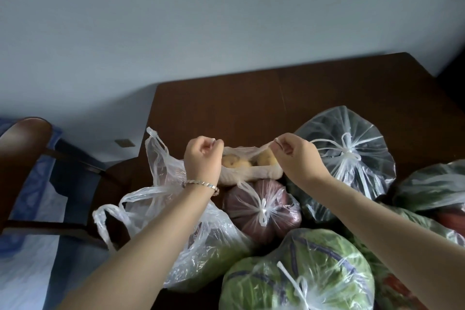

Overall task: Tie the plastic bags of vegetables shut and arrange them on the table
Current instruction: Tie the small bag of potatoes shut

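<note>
Currently left hand (202, 157), right hand (298, 156) each pinch handle of bag (251, 174), probably potatoes; tabletop (251, 103) runs behind to far edge.

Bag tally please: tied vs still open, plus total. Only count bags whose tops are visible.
Tied: 3 (purple produce bag, dark greens bag, cabbage bag)
Open: 2 (potato bag, handles pinched by left hand and right hand; loose-handled bag)
Total: 5
Not counted: right-edge bags, tops not visible.
</note>
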Demonstrator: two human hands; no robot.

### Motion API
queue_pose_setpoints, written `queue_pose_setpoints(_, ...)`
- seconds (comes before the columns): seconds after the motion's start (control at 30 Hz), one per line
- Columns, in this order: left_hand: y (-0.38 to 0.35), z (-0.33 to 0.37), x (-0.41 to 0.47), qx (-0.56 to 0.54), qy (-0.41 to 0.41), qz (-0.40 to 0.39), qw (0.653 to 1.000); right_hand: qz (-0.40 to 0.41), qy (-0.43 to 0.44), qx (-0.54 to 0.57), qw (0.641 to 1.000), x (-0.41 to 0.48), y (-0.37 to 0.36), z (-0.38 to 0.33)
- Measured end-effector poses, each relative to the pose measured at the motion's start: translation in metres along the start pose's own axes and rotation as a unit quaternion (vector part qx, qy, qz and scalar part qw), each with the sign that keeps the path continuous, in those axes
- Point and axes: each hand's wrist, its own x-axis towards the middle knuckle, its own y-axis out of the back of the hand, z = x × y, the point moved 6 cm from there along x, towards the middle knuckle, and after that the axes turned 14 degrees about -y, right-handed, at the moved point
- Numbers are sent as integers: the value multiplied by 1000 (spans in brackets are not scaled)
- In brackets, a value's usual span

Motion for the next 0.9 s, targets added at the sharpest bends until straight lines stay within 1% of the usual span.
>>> queue_pose_setpoints(0.07,-1,4,-9,-35,-40,-4,999,-1,47,36,998,-6,-1,-3)
queue_pose_setpoints(0.13,-6,4,-15,-67,-70,-41,994,-34,72,70,994,-9,-8,-4)
queue_pose_setpoints(0.17,-11,2,-17,-83,-65,-70,992,-58,59,89,993,-8,-14,-2)
queue_pose_setpoints(0.23,-22,-2,-18,-92,-58,-126,986,-103,-2,152,983,-3,-23,4)
queue_pose_setpoints(0.3,-29,-3,-17,-72,-90,-136,984,-130,-54,214,967,3,-31,8)
queue_pose_setpoints(0.33,-31,-4,-16,-61,-101,-131,984,-133,-66,230,962,6,-34,8)
queue_pose_setpoints(0.43,-36,-9,-14,-46,-103,-131,985,-129,-105,241,956,16,-46,14)
queue_pose_setpoints(0.5,-43,-16,-15,-53,-58,-156,985,-126,-124,214,961,25,-52,18)
queue_pose_setpoints(0.57,-51,-24,-19,-103,42,-176,978,-142,-141,196,960,32,-57,21)
queue_pose_setpoints(0.63,-56,-32,-19,-159,143,-162,963,-172,-170,210,947,38,-63,25)
queue_pose_setpoints(0.67,-56,-34,-18,-176,178,-150,957,-178,-182,226,940,40,-65,27)
queue_pose_setpoints(0.73,-59,-37,-12,-188,212,-136,949,-163,-208,257,930,43,-65,31)
queue_pose_setpoints(0.8,-62,-36,-7,-188,215,-144,947,-151,-232,278,920,44,-64,35)
queue_pose_setpoints(0.9,-72,-34,-3,-210,219,-173,937,-185,-241,301,904,45,-67,35)
